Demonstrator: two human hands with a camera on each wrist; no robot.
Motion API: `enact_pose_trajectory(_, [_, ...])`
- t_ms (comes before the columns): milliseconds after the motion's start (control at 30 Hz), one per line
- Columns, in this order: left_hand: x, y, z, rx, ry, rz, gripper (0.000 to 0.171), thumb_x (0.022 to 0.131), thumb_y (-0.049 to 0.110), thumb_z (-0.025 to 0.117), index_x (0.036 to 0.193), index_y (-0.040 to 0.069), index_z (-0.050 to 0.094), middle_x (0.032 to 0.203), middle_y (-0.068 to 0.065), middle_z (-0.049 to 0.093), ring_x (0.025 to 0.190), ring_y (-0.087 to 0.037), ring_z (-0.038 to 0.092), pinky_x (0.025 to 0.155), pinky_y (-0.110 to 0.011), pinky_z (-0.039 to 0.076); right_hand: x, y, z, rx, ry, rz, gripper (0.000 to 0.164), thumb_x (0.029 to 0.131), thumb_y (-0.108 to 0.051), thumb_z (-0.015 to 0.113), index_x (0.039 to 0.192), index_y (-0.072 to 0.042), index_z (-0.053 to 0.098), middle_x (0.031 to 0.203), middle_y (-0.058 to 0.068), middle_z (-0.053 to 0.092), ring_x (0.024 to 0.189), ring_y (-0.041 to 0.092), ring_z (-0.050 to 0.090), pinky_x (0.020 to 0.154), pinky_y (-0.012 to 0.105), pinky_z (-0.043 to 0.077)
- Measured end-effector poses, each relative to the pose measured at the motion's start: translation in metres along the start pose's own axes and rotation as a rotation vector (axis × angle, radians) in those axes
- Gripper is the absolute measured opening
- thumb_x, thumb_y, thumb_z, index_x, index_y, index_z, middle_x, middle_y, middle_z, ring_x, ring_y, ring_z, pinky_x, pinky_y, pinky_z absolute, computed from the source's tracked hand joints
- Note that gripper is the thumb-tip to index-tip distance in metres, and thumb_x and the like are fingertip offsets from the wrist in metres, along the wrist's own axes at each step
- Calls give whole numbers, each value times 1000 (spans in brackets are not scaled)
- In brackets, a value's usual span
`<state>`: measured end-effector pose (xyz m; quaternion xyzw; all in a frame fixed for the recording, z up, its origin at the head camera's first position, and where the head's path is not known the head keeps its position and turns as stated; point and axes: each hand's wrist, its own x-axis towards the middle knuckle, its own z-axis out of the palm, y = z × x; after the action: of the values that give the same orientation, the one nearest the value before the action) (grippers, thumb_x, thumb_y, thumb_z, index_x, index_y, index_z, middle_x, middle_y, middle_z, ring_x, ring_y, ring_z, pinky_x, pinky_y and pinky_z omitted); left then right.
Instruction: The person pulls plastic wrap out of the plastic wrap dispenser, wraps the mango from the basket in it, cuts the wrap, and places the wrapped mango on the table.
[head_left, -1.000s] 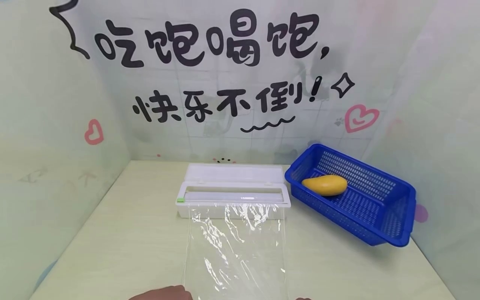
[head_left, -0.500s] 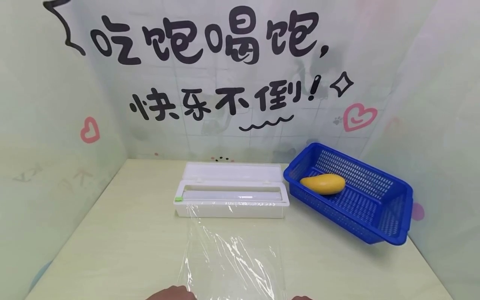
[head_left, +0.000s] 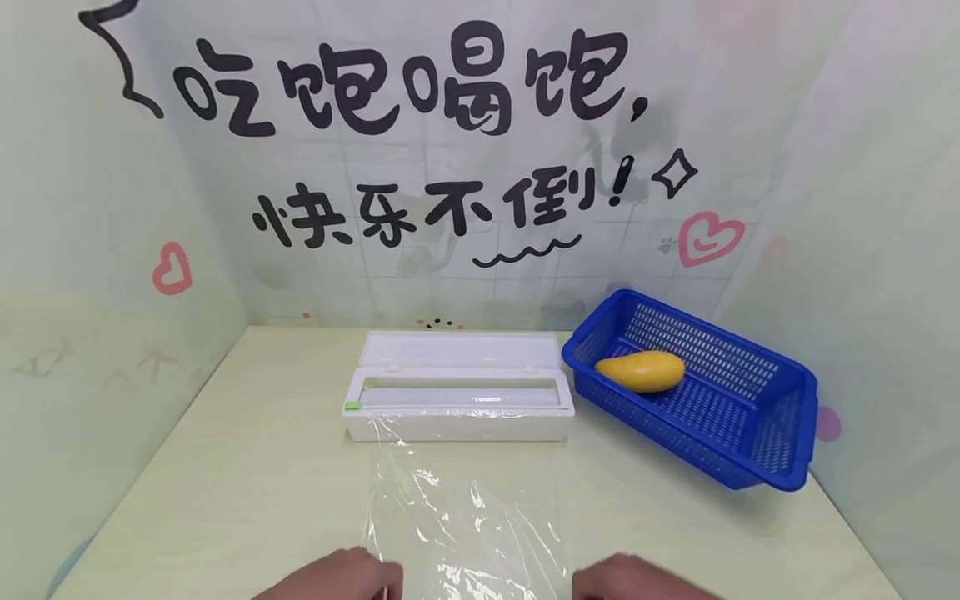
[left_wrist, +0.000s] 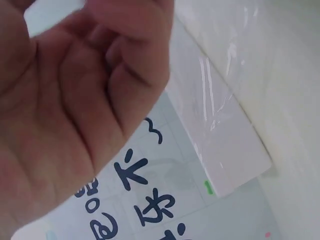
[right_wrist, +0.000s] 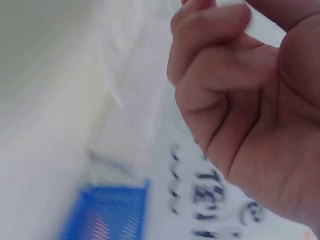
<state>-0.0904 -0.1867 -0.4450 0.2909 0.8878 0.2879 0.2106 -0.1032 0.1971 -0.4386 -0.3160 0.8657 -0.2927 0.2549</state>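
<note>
A sheet of clear cling film point(head_left: 465, 508) runs from a white cling film box point(head_left: 457, 427) down towards me, over the table. The box lid stands open at the back, and a film roll point(head_left: 461, 397) lies inside. My left hand point(head_left: 341, 577) grips the film near its left edge, with fingers curled. At the right edge my right hand point(head_left: 633, 578) holds it the same way. Curled fingers point(left_wrist: 140, 55) show in the left wrist view, and bent fingers point(right_wrist: 215, 65) in the blurred right wrist view. The film's near end is out of frame.
A blue plastic basket point(head_left: 693, 454) stands at the back right, close beside the box, with a yellow mango point(head_left: 642, 372) in it. A green tab point(head_left: 352, 406) marks the box's left end. Printed curtains point(head_left: 420, 292) close off the back and sides of the table.
Both hands have come further up into the head view, nearer the box, the right one showing much more. The film's folds and glints have shifted. Basket, mango and box stay put.
</note>
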Motion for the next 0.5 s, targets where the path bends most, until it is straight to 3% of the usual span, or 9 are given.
enact_pose_trajectory(33, [2,3,-5,36,55,23,8,91,27,69,85,22,66,70,22,55,63,7,49,58,-19,46,-4,-7,-20,-67,25,-78,6,94,-34,67,94,-29,70,77,-23,59,67,-9,52,58,17,47])
enact_pose_trajectory(100, [6,9,-14,68,185,76,4,94,26,69,92,24,66,77,23,55,71,7,50,64,-20,47,-12,-21,-62,-123,116,-107,9,93,-34,71,100,-30,67,82,-22,59,71,-6,54,60,19,49])
enact_pose_trajectory(233, [16,16,-19,88,446,142,2,98,24,67,100,24,66,91,24,59,82,6,54,71,-23,51,-12,-31,-141,-316,470,-235,17,90,-25,77,105,-24,67,89,-16,63,77,-1,57,65,21,52])
enact_pose_trajectory(300, [20,18,-19,88,532,153,7,97,21,67,104,24,65,95,23,61,85,5,56,72,-23,52,-4,-31,-179,-366,595,-206,19,90,-20,78,105,-19,67,92,-9,66,81,5,60,70,26,55])
enact_pose_trajectory(367, [22,18,-19,78,588,156,15,96,17,68,108,24,65,100,22,62,86,3,57,72,-24,53,6,-28,-213,-388,657,-124,22,90,-19,77,109,-14,68,98,-1,69,89,14,63,78,34,57])
enact_pose_trajectory(500, [21,18,-21,61,640,140,18,96,17,68,112,25,64,105,21,62,89,2,58,72,-24,54,31,-7,-261,-348,626,69,34,93,-24,74,120,-5,65,114,14,69,108,30,62,94,52,53])
